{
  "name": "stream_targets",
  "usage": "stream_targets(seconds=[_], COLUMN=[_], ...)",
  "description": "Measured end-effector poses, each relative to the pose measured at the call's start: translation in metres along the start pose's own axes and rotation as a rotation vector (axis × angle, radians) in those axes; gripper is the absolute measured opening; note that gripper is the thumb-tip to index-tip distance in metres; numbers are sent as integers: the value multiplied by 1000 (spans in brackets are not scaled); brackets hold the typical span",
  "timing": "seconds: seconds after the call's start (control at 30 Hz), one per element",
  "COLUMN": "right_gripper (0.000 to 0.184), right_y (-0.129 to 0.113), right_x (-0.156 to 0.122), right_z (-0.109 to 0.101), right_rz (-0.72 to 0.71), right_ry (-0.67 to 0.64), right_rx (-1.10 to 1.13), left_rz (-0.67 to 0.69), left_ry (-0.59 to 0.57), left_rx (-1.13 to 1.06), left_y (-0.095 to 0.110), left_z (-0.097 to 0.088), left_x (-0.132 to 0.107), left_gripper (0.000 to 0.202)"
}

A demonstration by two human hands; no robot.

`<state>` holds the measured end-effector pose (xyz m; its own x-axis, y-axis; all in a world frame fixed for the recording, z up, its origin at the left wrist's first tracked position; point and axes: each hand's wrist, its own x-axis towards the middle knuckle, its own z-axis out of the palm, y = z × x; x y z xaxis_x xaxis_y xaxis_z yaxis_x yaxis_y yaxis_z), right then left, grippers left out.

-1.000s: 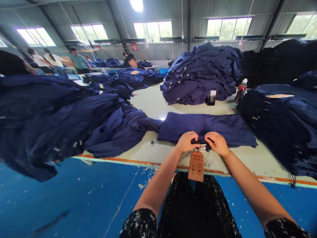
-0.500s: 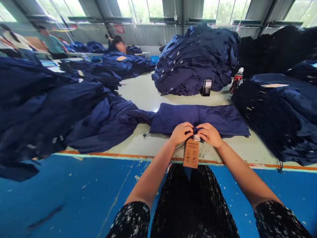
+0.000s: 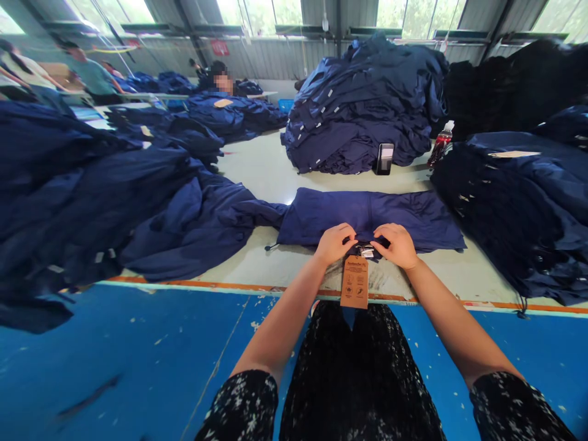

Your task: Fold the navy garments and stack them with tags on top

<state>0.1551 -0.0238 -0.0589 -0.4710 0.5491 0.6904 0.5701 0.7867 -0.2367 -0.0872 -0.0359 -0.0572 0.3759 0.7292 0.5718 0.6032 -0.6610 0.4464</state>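
Observation:
A folded navy garment (image 3: 367,217) lies flat on the pale table (image 3: 275,177) near its front edge. My left hand (image 3: 334,243) and my right hand (image 3: 397,245) both pinch the garment's near hem, fingers curled shut, a short gap between them. A brown cardboard hang tag (image 3: 354,282) dangles from the hem between my hands, over the table's edge. A small white label sits just above the tag.
Heaps of navy garments fill the left side (image 3: 105,202), the back middle (image 3: 362,110) and the right (image 3: 519,202). A dark phone (image 3: 383,158) and a red bottle (image 3: 440,144) stand by the back heap. People work at far tables at the upper left. The floor is blue.
The view tilted down a little a second ago. My hands stay at the hem and have drawn slightly apart; the tag hangs in the same place.

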Motion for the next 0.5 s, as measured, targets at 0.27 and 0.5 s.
stream_targets(seconds=[0.27,0.5], right_gripper=[25,66], right_y=[2,8], right_x=[-1,5], right_z=[4,-13], right_rz=[-3,361], right_ry=[-9,520], right_rx=[50,81], left_rz=[-11,-13], left_ry=[-26,-13], left_rx=[40,56], left_y=[0,-4], left_z=[-1,0], left_x=[-1,-1], left_gripper=[19,17])
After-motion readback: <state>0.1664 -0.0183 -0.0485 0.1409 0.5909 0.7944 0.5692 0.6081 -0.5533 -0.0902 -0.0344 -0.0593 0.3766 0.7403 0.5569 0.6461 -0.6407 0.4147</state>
